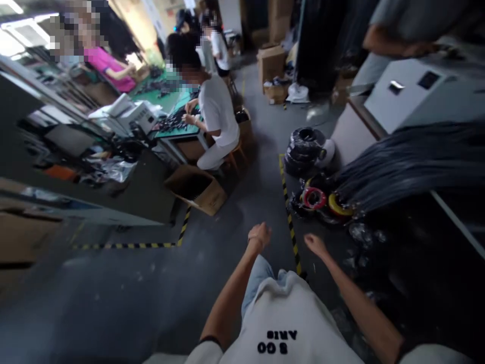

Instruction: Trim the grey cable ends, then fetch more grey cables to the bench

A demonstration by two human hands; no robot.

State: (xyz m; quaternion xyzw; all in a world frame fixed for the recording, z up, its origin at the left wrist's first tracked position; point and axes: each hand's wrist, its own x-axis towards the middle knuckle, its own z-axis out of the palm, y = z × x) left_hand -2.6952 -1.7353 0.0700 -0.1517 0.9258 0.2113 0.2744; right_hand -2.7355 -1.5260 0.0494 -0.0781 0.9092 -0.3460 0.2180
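Left hand [260, 235] and right hand [314, 245]: fingers loosely curled, pinching nothing.
Just ahead of the right hand lie red and yellow wire coils [313, 198] (a long black cable bundle [409, 162] fans out behind them), with striped hazard tape [291, 227] beside them.

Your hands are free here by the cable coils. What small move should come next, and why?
Probably reach the right hand toward the red coil: it lies straight ahead of that hand, and neither it nor the left hand appears to hold anything.
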